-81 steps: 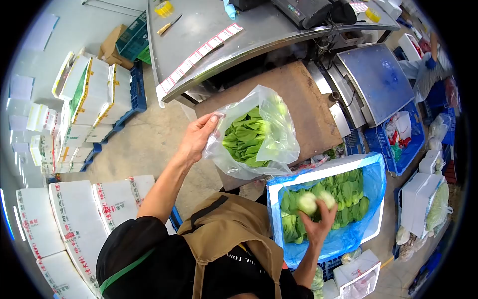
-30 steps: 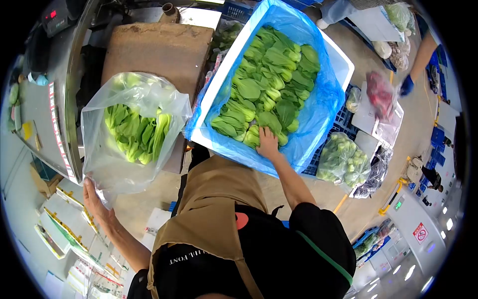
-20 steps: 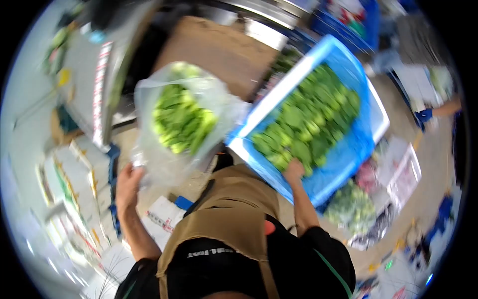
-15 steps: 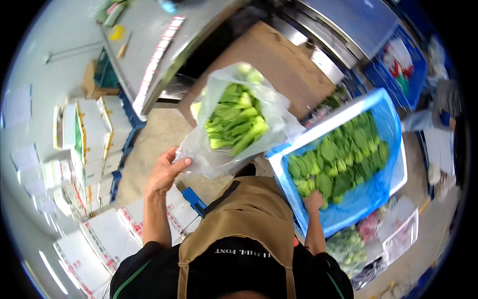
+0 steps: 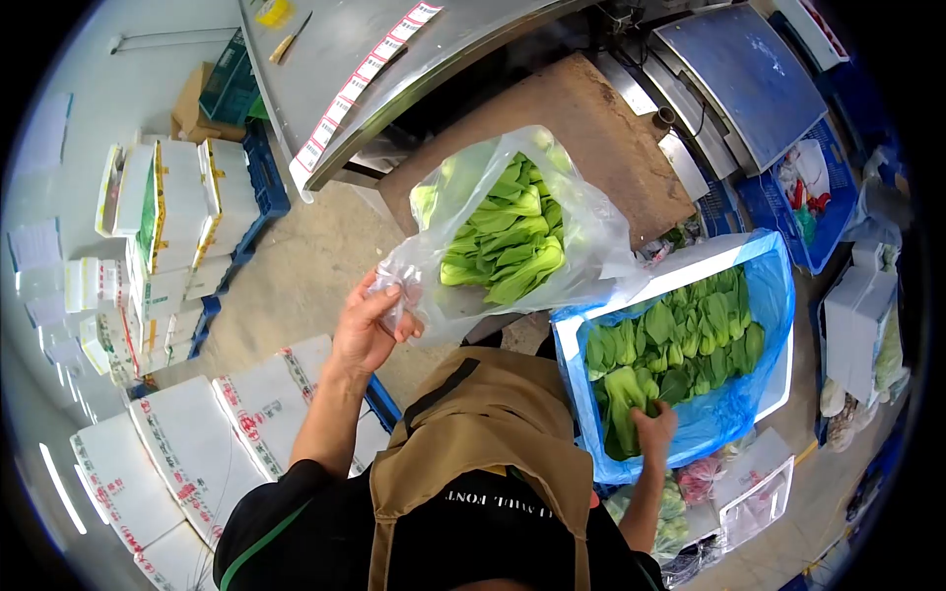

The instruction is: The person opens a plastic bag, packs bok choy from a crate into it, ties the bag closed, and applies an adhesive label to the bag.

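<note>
My left hand (image 5: pixel 367 320) pinches the edge of a clear plastic bag (image 5: pixel 419 281). Inside the bag's open mouth lie several heads of bok choy (image 5: pixel 507 236). To the right, a white foam box (image 5: pixel 569 360) with a blue plastic liner (image 5: pixel 724 399) holds rows of bok choy (image 5: pixel 690 320). My right hand (image 5: pixel 652 428) is at the near side of this box, its fingers closed around a bok choy head (image 5: pixel 623 404) that sits tilted above the others. The bag's right edge reaches the box's rim.
A brown board (image 5: pixel 552 108) lies beneath and behind the bag. Farther back stands a metal table (image 5: pixel 434 59) with a label strip (image 5: pixel 365 79) and a knife (image 5: pixel 291 39). White cartons (image 5: pixel 197 443) stack up at left; a blue crate (image 5: pixel 813 236) stands at right.
My right hand has closed on a bok choy head and raised it a little in the box. My left hand keeps hold of the bag. The view has shifted slightly.
</note>
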Action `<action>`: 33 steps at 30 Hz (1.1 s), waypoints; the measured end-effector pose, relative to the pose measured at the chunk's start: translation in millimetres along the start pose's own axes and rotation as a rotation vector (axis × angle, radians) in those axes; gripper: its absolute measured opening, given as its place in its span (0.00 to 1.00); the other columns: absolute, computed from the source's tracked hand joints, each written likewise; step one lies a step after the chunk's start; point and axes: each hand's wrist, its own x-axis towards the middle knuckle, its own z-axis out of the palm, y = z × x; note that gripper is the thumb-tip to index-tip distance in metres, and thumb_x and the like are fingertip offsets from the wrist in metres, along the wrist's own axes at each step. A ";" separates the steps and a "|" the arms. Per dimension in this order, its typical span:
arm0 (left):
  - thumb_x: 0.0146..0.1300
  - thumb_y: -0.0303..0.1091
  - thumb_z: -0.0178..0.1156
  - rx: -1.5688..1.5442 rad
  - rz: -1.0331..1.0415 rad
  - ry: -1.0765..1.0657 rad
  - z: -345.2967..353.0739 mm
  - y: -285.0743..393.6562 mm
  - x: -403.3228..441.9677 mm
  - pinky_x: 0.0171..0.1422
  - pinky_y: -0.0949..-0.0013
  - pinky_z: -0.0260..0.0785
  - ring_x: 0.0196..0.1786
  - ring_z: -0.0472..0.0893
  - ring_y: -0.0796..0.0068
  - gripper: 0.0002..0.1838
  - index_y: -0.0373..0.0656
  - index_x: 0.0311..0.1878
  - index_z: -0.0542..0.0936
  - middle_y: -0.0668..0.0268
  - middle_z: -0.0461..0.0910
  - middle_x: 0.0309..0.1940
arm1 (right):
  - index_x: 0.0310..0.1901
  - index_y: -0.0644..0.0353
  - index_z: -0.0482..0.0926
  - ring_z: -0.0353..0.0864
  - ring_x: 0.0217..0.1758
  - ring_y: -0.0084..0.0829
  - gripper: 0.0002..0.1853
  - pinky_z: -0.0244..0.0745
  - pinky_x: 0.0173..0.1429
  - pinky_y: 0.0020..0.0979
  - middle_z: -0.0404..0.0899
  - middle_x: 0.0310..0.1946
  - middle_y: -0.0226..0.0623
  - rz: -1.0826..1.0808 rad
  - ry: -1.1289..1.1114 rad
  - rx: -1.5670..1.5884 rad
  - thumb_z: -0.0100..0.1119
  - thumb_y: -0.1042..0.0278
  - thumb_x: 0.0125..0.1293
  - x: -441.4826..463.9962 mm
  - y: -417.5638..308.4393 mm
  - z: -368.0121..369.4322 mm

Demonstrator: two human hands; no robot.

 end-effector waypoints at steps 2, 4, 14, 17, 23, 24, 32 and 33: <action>0.62 0.30 0.59 -0.026 -0.043 -0.047 -3.1 -4.2 -4.6 0.31 0.61 0.74 0.17 0.73 0.70 0.20 0.37 0.57 0.69 0.58 0.78 0.37 | 0.46 0.75 0.78 0.82 0.38 0.41 0.27 0.75 0.47 0.31 0.81 0.35 0.52 -0.075 -0.064 0.149 0.68 0.65 0.44 -5.2 -43.7 -41.0; 0.63 0.30 0.59 -0.035 -0.085 -0.090 -3.9 -9.3 -10.9 0.31 0.61 0.74 0.17 0.73 0.71 0.20 0.38 0.57 0.69 0.58 0.78 0.36 | 0.46 0.73 0.78 0.81 0.37 0.38 0.24 0.74 0.46 0.30 0.80 0.35 0.47 -0.258 -0.045 0.241 0.67 0.70 0.46 -21.9 -118.6 -76.7; 0.68 0.30 0.55 -0.138 0.022 -0.044 -6.6 -4.9 -39.7 0.22 0.65 0.71 0.15 0.70 0.74 0.13 0.40 0.53 0.68 0.57 0.78 0.37 | 0.43 0.70 0.75 0.74 0.50 0.47 0.15 0.71 0.54 0.37 0.75 0.43 0.52 -1.548 -0.518 -0.628 0.56 0.80 0.50 40.8 -359.0 90.5; 0.68 0.28 0.54 -0.156 0.029 -0.036 -14.6 -4.2 -46.2 0.19 0.66 0.68 0.15 0.70 0.74 0.12 0.40 0.52 0.70 0.56 0.78 0.37 | 0.40 0.69 0.78 0.71 0.52 0.45 0.11 0.73 0.53 0.42 0.74 0.43 0.47 -1.694 -0.560 -0.497 0.54 0.77 0.53 43.7 -354.7 172.2; 0.67 0.28 0.55 -0.172 0.077 0.013 -34.6 -6.6 -41.6 0.16 0.68 0.65 0.14 0.69 0.75 0.11 0.40 0.52 0.72 0.57 0.78 0.34 | 0.44 0.60 0.74 0.69 0.56 0.41 0.15 0.65 0.58 0.40 0.72 0.47 0.42 -1.683 -0.389 -0.347 0.55 0.76 0.53 93.7 -276.5 235.8; 0.67 0.28 0.55 -0.173 0.075 0.017 -31.9 -5.7 -41.0 0.16 0.68 0.64 0.14 0.69 0.76 0.12 0.40 0.52 0.72 0.58 0.78 0.34 | 0.46 0.59 0.74 0.68 0.57 0.43 0.18 0.64 0.59 0.43 0.71 0.49 0.43 -1.659 -0.401 -0.340 0.56 0.77 0.51 97.3 -276.9 238.8; 0.65 0.26 0.53 0.005 0.048 0.112 -27.2 -0.9 -39.3 0.12 0.79 0.55 0.12 0.64 0.82 0.19 0.37 0.58 0.67 0.53 0.78 0.42 | 0.64 0.41 0.68 0.47 0.76 0.49 0.41 0.40 0.70 0.69 0.53 0.71 0.47 -1.571 -0.494 -0.570 0.70 0.60 0.43 42.1 -310.9 196.7; 0.65 0.26 0.52 -0.001 0.053 0.120 -23.6 -2.1 -42.1 0.12 0.80 0.55 0.12 0.64 0.83 0.19 0.37 0.59 0.67 0.51 0.78 0.43 | 0.64 0.38 0.68 0.47 0.76 0.49 0.41 0.40 0.71 0.68 0.53 0.71 0.46 -1.573 -0.487 -0.619 0.71 0.57 0.43 46.2 -309.0 202.7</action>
